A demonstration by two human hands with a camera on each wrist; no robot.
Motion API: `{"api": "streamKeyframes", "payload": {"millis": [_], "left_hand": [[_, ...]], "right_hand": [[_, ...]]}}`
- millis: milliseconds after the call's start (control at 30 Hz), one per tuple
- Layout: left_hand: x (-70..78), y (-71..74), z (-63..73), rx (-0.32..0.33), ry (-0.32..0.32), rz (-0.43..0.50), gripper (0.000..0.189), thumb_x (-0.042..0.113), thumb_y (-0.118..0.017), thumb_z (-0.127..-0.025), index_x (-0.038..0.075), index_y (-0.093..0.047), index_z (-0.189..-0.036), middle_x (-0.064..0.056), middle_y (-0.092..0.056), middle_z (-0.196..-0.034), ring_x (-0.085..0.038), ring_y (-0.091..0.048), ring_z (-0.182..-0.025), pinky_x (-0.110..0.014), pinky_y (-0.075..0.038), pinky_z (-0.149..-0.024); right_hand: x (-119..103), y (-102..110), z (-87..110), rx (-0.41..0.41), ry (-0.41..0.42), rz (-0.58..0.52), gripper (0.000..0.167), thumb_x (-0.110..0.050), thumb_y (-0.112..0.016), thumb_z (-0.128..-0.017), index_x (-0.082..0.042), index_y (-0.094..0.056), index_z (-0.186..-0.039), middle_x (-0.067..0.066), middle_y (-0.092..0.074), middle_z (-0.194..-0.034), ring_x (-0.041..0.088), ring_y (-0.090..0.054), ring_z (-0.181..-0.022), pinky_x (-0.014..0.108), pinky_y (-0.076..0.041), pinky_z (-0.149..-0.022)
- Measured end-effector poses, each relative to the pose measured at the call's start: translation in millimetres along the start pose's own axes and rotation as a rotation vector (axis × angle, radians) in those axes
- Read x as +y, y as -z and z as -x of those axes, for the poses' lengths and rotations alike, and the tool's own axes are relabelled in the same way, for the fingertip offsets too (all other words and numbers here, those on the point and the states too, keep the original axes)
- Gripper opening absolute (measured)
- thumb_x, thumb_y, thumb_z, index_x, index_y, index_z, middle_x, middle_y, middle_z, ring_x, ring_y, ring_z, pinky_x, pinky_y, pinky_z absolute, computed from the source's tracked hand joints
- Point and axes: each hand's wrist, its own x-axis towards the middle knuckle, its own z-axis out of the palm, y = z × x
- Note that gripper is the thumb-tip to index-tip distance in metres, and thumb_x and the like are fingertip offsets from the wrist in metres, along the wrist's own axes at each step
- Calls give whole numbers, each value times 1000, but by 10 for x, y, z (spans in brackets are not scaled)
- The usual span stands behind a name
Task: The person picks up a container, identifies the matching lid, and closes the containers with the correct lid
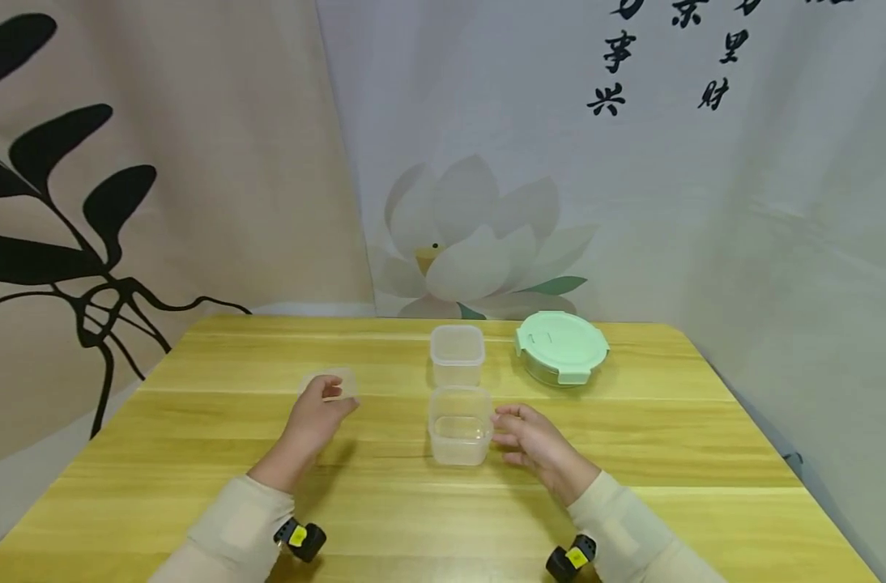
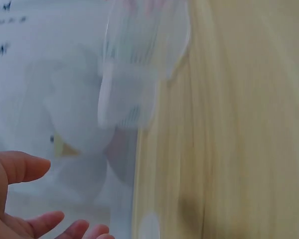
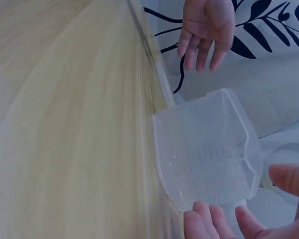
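A clear plastic food container point(image 1: 461, 429) without a lid stands in the middle of the table. My right hand point(image 1: 534, 449) is at its right side, fingers loosely spread; the fingertips are at or very near the wall, and I cannot tell if they touch. In the right wrist view the same container point(image 3: 204, 149) sits just beyond those fingers. To the left, my left hand point(image 1: 315, 417) hovers by a flat translucent lid point(image 1: 347, 380) on the table, partly hidden behind the hand. The left wrist view shows thumb and fingers apart, with nothing between them.
Behind the near container stands a second clear container point(image 1: 457, 356), apparently lidded. A round glass box with a mint-green clip lid point(image 1: 563, 344) is at the back right. The wooden table point(image 1: 669, 437) ends at a printed curtain point(image 1: 705, 227).
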Motion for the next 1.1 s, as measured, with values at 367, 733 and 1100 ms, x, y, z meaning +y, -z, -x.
{"api": "streamKeyframes", "payload": {"millis": [367,733,1100], "left_hand": [[-161,515,-242,53,73,-90,61,17,-52,-98,-11,-23,-145,-35,-24,-145,-50,-32,-129,-58,-35,-102],[-191,662,-475,-5,126,-154,73,16,-57,-95,-13,-15,-147,-38,-19,-147,-51,-25,-133,-59,-29,-107],[-206,665,-620,-43,116,-221,78,11,-64,-92,-10,-15,-148,-37,-19,-148,-53,-25,-133,-59,-29,-107]], "right_hand": [[21,-18,-48,25,-7,-20,41,-21,-53,-97,3,-47,-129,22,-53,-128,33,-56,-112,47,-48,-88],[52,-53,-72,37,-14,-34,40,-20,-52,-98,3,-46,-130,22,-54,-126,33,-55,-112,49,-47,-91],[68,-75,-73,43,-7,-42,40,-21,-52,-97,4,-48,-128,21,-57,-123,32,-55,-112,48,-47,-90]]}}
